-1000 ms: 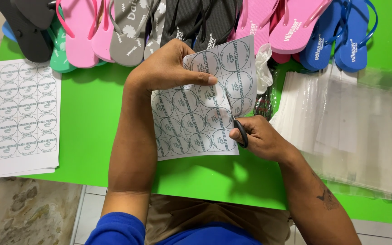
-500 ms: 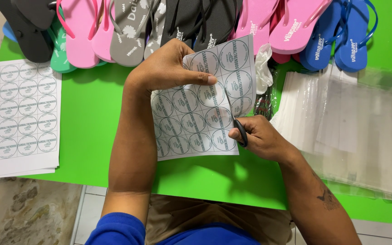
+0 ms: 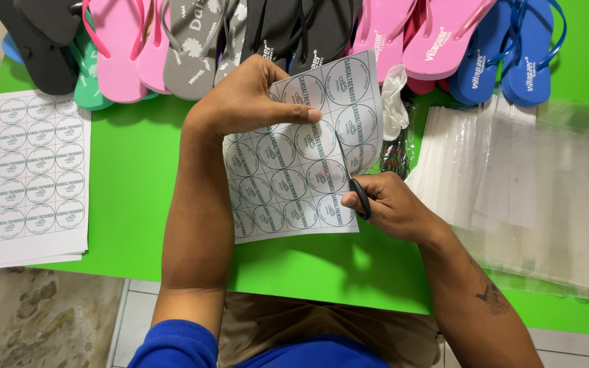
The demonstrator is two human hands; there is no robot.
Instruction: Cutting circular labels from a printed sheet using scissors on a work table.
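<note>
My left hand (image 3: 250, 95) pinches the upper edge of a white sheet (image 3: 288, 184) printed with round labels, holding it above the green table (image 3: 138, 177). My right hand (image 3: 386, 204) grips black-handled scissors (image 3: 353, 178) whose blades run up into the sheet between two columns of labels, near its right side. The strip to the right of the cut bends slightly away.
A stack of more label sheets (image 3: 25, 174) lies at the table's left edge. Flip-flops in black, grey, pink (image 3: 121, 48) and blue (image 3: 512, 54) line the far side. Clear plastic bags (image 3: 540, 197) are piled at right. Tiled floor shows below the near edge.
The scissors have advanced a little further up the sheet. Both hands otherwise stay in place.
</note>
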